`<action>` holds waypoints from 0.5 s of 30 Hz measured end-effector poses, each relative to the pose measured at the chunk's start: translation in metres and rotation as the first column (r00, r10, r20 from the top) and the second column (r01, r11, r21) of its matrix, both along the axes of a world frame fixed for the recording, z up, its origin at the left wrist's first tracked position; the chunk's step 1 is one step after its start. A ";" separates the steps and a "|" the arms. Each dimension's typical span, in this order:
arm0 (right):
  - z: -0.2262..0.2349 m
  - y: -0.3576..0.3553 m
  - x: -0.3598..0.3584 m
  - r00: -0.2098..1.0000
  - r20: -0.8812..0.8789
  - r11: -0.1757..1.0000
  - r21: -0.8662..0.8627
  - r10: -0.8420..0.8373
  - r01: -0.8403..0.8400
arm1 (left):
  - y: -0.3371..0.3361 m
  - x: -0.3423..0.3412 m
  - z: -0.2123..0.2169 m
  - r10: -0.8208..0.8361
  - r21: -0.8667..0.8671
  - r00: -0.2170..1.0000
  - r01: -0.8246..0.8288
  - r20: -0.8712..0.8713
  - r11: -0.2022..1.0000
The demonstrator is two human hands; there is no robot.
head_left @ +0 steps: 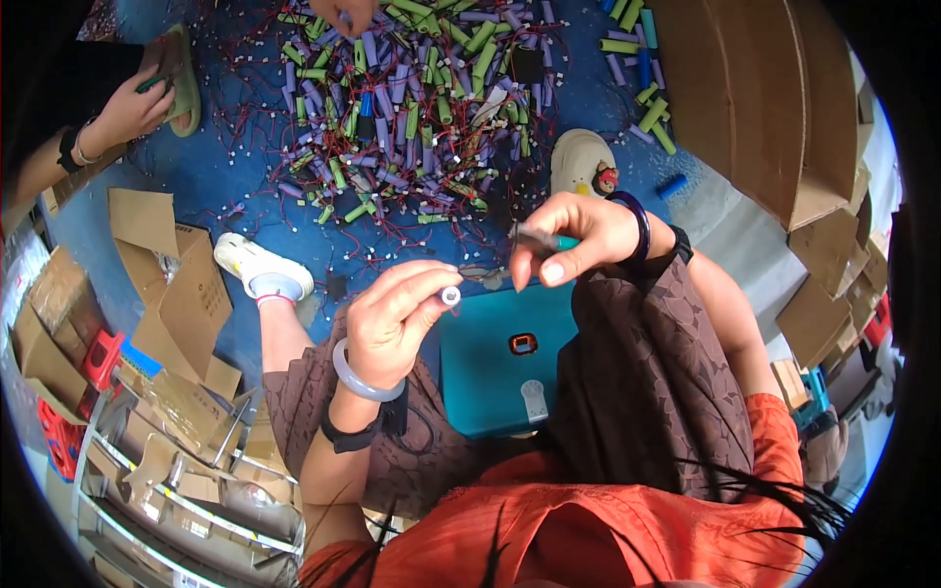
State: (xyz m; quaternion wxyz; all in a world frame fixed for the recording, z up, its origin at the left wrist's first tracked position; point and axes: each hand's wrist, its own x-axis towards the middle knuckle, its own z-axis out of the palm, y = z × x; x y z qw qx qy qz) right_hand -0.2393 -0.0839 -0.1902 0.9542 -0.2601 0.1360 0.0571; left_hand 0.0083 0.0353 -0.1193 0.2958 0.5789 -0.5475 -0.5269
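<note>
Pinched in the fingers of my left hand (392,314) is a cylindrical battery cell (450,295), its pale round end facing up toward me. Thin wires show beside that cell. My right hand (578,235) is closed around small green-handled pliers (554,240); their metal jaws are blurred and lie partly behind my fingers, pointing left. A short gap separates the two hands, and the pliers are apart from the cell. Below both hands, between my knees, is a teal plastic box (480,392) with a dark square opening or label on top.
A big heap of purple and green battery cells with red wires (392,127) covers the blue floor ahead. Another person's hand (127,113) holds a green-handled tool at left; a further hand (343,12) reaches in at the top. Cardboard boxes (181,284) stand left, larger cardboard (745,98) right.
</note>
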 end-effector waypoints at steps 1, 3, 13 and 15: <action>0.000 0.003 0.002 1.000 0.030 0.985 -0.175 0.005 0.000 | -0.001 -0.002 0.000 0.043 -0.007 0.999 -0.043 0.033 0.999; -0.003 0.010 0.003 0.996 -0.044 0.829 -0.553 0.078 -0.090 | -0.001 -0.002 -0.002 0.088 -0.004 0.993 -0.088 0.079 0.996; -0.003 0.017 0.015 0.903 -0.237 0.203 -0.964 -0.357 -0.173 | 0.012 -0.006 -0.010 0.688 0.530 0.689 -0.505 -0.227 0.681; 0.000 0.012 0.021 0.903 -0.215 0.134 -0.975 -0.372 -0.177 | 0.015 -0.003 -0.015 0.701 0.576 0.626 -0.450 -0.342 0.682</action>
